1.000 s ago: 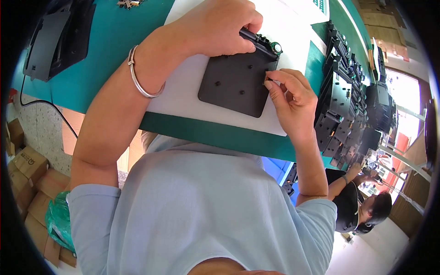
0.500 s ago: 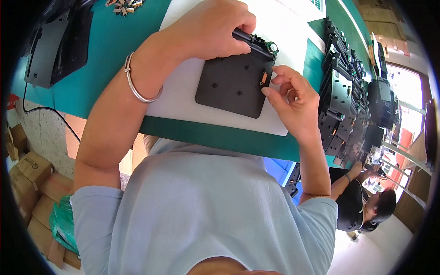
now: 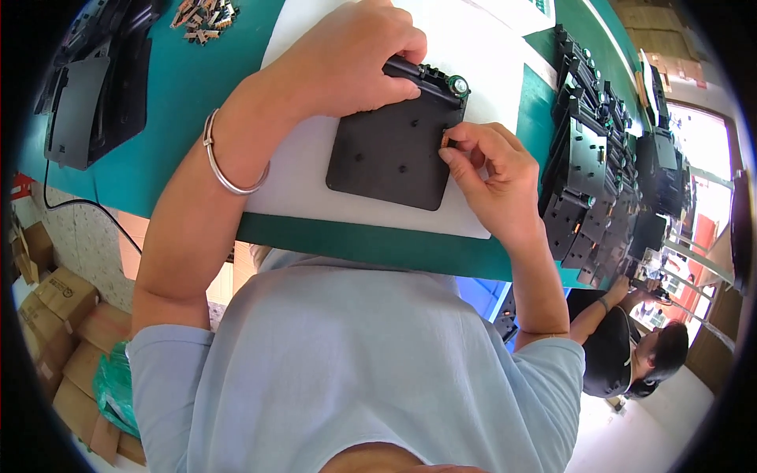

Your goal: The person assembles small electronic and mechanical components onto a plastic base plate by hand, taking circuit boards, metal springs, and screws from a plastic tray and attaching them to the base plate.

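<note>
While the left hand clamps down over the far edge of the black plate, fingers curled round its raised black bar, the right hand works at the plate's right edge, thumb and forefinger pinched on a small brownish part pressed against that edge. The plate lies flat on a white sheet on the green worktop, close to the near edge. A silver bangle sits on the left wrist. Along the worktop's right edge runs a row of black brackets; at the far left corner, a scatter of small parts and a dark tray.
</note>
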`<state>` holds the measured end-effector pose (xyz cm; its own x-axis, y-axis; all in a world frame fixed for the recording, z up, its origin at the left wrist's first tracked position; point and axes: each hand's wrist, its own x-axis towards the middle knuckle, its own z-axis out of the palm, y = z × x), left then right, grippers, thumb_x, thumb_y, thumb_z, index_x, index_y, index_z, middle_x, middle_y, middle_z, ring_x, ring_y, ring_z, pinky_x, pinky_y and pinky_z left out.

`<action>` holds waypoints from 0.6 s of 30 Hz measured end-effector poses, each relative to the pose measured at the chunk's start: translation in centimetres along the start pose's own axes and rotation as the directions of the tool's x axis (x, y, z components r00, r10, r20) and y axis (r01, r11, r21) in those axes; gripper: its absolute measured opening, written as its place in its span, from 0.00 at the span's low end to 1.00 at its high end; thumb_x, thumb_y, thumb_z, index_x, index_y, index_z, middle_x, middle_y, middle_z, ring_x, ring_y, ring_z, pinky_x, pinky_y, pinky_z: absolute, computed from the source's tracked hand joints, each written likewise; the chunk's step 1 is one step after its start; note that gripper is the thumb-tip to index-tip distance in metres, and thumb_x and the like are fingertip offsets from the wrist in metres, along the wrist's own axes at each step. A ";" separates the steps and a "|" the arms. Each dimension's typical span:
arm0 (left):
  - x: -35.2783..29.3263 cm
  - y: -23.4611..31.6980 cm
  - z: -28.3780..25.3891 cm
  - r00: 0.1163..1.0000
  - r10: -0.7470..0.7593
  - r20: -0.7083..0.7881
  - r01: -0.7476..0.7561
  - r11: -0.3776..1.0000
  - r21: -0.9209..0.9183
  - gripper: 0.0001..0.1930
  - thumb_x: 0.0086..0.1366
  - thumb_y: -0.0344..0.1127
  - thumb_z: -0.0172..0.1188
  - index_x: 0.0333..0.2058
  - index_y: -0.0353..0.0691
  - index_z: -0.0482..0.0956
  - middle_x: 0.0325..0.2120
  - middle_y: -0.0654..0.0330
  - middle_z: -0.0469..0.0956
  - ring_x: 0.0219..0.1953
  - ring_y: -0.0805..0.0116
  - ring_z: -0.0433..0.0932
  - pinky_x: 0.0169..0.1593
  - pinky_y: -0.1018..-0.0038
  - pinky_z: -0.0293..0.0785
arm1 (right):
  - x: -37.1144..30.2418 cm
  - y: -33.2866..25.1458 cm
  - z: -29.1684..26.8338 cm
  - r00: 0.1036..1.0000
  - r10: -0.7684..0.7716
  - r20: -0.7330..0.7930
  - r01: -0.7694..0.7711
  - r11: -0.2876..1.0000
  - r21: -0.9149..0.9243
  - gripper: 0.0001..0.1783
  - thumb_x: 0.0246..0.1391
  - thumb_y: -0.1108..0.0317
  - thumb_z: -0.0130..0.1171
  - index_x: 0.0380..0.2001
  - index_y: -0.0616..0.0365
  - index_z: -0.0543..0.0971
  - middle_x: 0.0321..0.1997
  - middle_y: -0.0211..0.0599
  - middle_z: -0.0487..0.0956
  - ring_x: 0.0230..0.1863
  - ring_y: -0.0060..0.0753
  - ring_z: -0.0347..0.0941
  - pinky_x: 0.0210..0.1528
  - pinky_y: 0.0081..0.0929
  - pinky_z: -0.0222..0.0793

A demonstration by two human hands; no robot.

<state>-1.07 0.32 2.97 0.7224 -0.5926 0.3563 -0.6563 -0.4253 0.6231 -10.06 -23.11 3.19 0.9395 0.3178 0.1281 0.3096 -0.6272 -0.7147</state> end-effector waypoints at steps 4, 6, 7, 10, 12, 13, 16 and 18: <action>-0.3 -1.2 1.1 0.999 0.042 -0.032 -0.041 0.998 0.047 0.12 0.49 0.35 0.69 0.29 0.36 0.78 0.29 0.54 0.76 0.38 0.54 0.73 0.43 0.63 0.71 | 0.0 -0.7 -0.5 0.999 -0.037 0.011 0.038 0.993 -0.114 0.15 0.49 0.78 0.68 0.42 0.60 0.80 0.31 0.36 0.78 0.25 0.24 0.75 0.27 0.21 0.72; -0.4 -1.7 1.3 0.993 0.084 -0.080 -0.078 0.994 0.075 0.12 0.49 0.33 0.68 0.31 0.38 0.76 0.30 0.58 0.75 0.37 0.56 0.73 0.42 0.65 0.72 | -0.3 -0.8 -0.9 0.999 -0.032 -0.006 0.031 0.992 -0.124 0.16 0.49 0.77 0.68 0.43 0.60 0.79 0.30 0.35 0.78 0.24 0.23 0.74 0.26 0.20 0.71; -0.3 -1.7 1.1 0.994 0.070 -0.082 -0.064 0.995 0.080 0.12 0.49 0.33 0.68 0.31 0.37 0.76 0.30 0.58 0.75 0.36 0.56 0.73 0.41 0.66 0.72 | -0.5 -0.4 -1.2 0.997 0.019 -0.068 -0.023 0.998 -0.052 0.17 0.50 0.76 0.68 0.45 0.61 0.79 0.29 0.34 0.78 0.24 0.21 0.72 0.25 0.19 0.69; -0.2 -1.3 0.0 0.990 0.037 -0.133 -0.031 0.998 0.049 0.12 0.50 0.32 0.69 0.32 0.36 0.76 0.31 0.58 0.76 0.34 0.59 0.75 0.40 0.70 0.73 | -1.4 -0.1 -1.9 0.978 0.169 -0.121 -0.155 0.981 0.116 0.16 0.54 0.74 0.66 0.46 0.64 0.78 0.29 0.30 0.78 0.23 0.16 0.69 0.25 0.17 0.67; -0.3 -1.0 -0.8 0.984 0.015 -0.179 -0.013 1.000 0.014 0.12 0.51 0.31 0.69 0.33 0.36 0.76 0.31 0.58 0.76 0.33 0.61 0.76 0.39 0.72 0.74 | -2.4 0.3 -2.1 0.957 0.288 -0.035 -0.266 0.920 0.289 0.16 0.61 0.68 0.62 0.47 0.67 0.77 0.31 0.27 0.78 0.26 0.14 0.70 0.29 0.16 0.69; -0.2 -0.9 -1.1 0.970 0.011 -0.242 -0.005 1.000 0.026 0.13 0.50 0.30 0.70 0.33 0.36 0.77 0.31 0.59 0.77 0.33 0.62 0.76 0.39 0.73 0.74 | -2.6 -0.2 -2.2 0.959 0.280 -0.048 -0.255 0.922 0.290 0.16 0.61 0.68 0.62 0.47 0.67 0.77 0.31 0.27 0.78 0.26 0.14 0.70 0.29 0.16 0.69; -0.2 -0.4 -1.9 0.945 0.033 -0.326 -0.018 0.999 0.050 0.13 0.49 0.28 0.71 0.33 0.36 0.78 0.32 0.60 0.78 0.34 0.64 0.77 0.39 0.74 0.74 | -2.7 -2.0 -1.8 0.949 0.276 0.153 -0.311 0.741 0.594 0.17 0.67 0.62 0.55 0.50 0.65 0.76 0.33 0.28 0.79 0.29 0.15 0.73 0.29 0.15 0.69; -0.2 0.0 -2.1 0.937 0.059 -0.345 -0.041 0.997 0.060 0.13 0.49 0.27 0.71 0.33 0.36 0.78 0.32 0.60 0.78 0.34 0.65 0.77 0.40 0.75 0.74 | -2.7 -2.0 -1.6 0.944 0.295 0.149 -0.321 0.702 0.635 0.16 0.67 0.63 0.54 0.50 0.64 0.77 0.33 0.28 0.80 0.29 0.15 0.73 0.28 0.15 0.68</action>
<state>-0.75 1.85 4.43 0.7130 -0.3445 0.6106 -0.6972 -0.4407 0.5654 -12.97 -23.78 5.39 0.9560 0.2208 -0.1931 -0.1770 -0.0906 -0.9800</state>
